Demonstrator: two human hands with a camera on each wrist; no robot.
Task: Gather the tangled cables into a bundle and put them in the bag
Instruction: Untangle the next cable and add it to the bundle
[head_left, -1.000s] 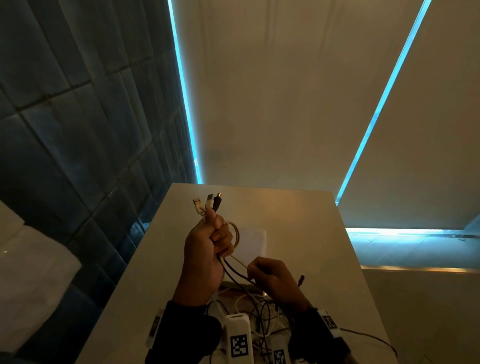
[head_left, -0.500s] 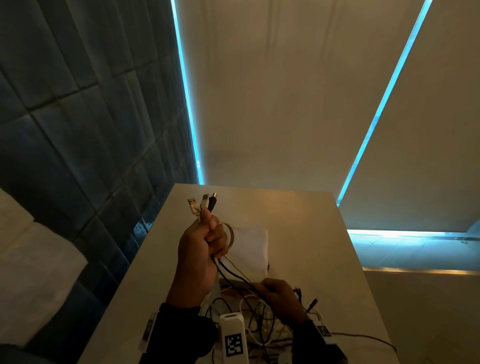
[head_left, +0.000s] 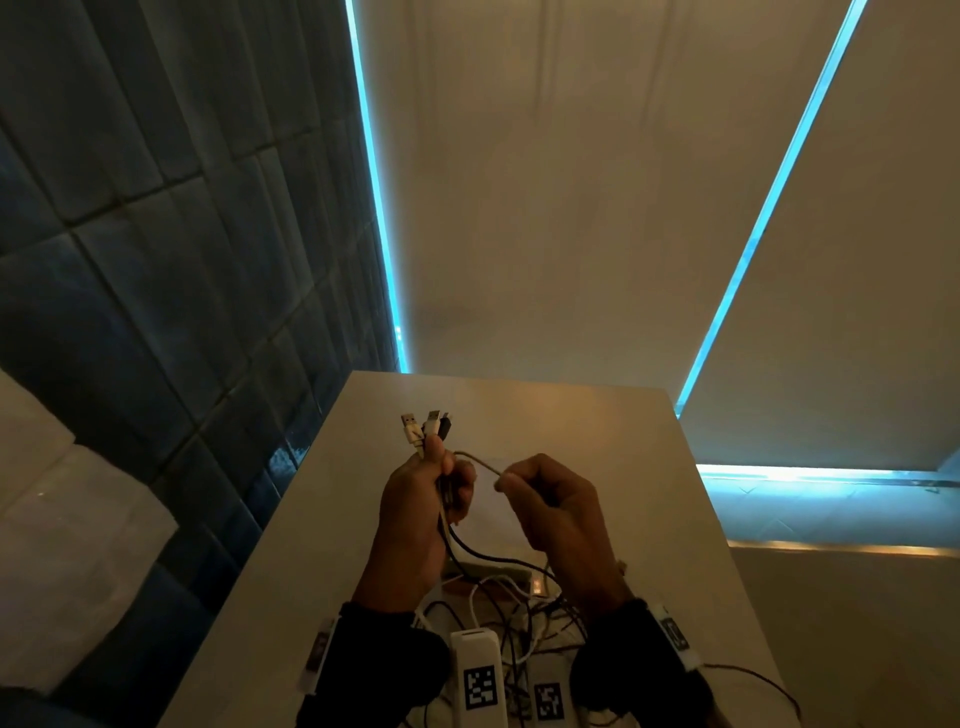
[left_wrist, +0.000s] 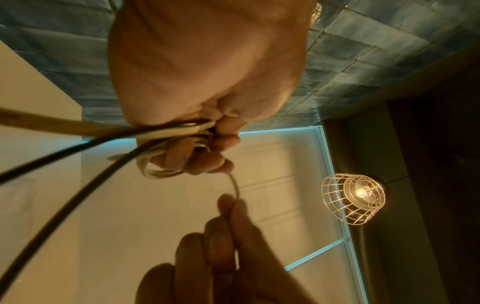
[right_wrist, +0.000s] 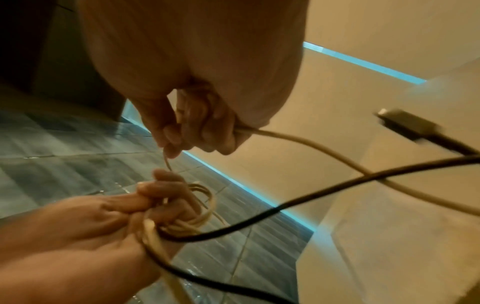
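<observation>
My left hand (head_left: 431, 499) is raised above the table and grips a bundle of cables (left_wrist: 171, 131), with three USB plugs (head_left: 427, 426) sticking up above the fist. White loops (right_wrist: 197, 207) wind round its fingers, and black and white strands hang down from it. To its right, my right hand (head_left: 540, 499) pinches a thin white cable (head_left: 480, 462) that arcs across from the left fist. More tangled cables (head_left: 514, 597) lie on the table under both wrists. A black plug (right_wrist: 407, 125) dangles near the right hand. A pale flat bag (head_left: 493, 512) lies on the table, mostly hidden behind my hands.
The pale table (head_left: 597, 431) is narrow, with a dark tiled wall (head_left: 182, 260) along its left side and a drop at its right edge. A wire-caged lamp (left_wrist: 354, 197) glows overhead. White marker tags (head_left: 480, 680) sit on my wrists.
My right hand has risen from the cable pile on the table to the level of the left fist, drawing a white cable up with it. The left hand has stayed raised.
</observation>
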